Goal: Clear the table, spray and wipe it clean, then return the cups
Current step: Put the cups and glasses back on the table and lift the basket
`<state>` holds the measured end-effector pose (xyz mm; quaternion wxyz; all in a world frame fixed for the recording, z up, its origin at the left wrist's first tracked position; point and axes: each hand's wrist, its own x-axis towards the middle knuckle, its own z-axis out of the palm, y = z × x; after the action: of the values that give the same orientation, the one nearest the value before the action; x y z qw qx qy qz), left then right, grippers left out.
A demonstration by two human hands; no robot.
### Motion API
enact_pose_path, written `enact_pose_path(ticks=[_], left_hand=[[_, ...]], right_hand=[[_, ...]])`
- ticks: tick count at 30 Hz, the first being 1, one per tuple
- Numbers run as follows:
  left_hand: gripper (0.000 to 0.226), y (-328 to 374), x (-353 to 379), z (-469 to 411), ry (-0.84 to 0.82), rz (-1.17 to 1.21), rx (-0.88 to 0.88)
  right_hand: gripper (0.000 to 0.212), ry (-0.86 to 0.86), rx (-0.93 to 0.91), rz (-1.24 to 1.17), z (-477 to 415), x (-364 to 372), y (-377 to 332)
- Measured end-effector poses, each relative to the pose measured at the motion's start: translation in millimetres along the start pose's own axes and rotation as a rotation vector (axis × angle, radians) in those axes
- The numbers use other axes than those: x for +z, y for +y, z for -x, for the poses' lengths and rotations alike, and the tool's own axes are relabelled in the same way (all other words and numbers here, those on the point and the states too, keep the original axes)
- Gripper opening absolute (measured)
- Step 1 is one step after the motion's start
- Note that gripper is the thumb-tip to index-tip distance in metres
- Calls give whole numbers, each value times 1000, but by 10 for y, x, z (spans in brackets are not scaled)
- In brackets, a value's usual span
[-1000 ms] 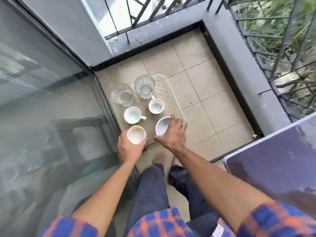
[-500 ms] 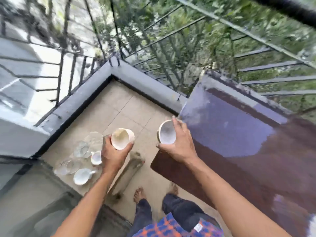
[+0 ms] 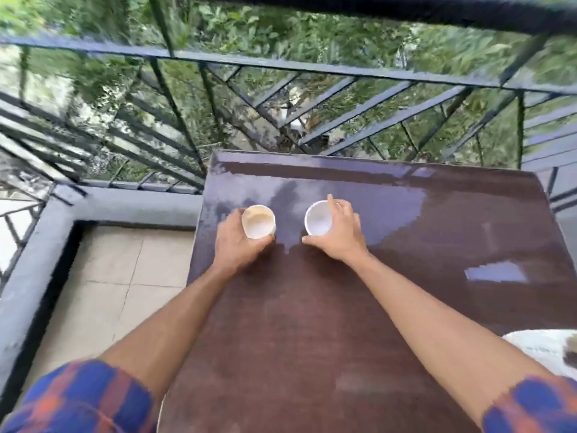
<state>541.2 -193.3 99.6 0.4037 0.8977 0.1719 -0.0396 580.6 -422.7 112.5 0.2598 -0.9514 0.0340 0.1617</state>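
**Two cups over a damp brown table**

Your left hand (image 3: 234, 245) grips a cream-stained cup (image 3: 258, 221) from the side, and your right hand (image 3: 340, 235) wraps a white cup (image 3: 318, 218), forefinger over the rim. Both cups stand upright and apart over the far half of the table (image 3: 312, 323); you cannot tell whether they touch it. The dark brown top shines wet in broad patches around them. A dark metal railing (image 3: 281, 67) runs just beyond the table's far edge, with green foliage (image 3: 312, 32) behind. To your left lie beige floor tiles (image 3: 125, 270) bounded by a grey kerb (image 3: 131, 207). A blurred white object (image 3: 543, 345) sits at the right edge.
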Motion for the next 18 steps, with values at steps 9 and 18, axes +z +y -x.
enact_pose_path(ticks=[9,18], left_hand=[[78,159,317,-763,35,-91,-7],[119,-116,218,-527,36,-34,-26]], right_hand=[[120,55,-82,-4,-708,-15,-178],[111,208,0,-215,-473,-62,14]])
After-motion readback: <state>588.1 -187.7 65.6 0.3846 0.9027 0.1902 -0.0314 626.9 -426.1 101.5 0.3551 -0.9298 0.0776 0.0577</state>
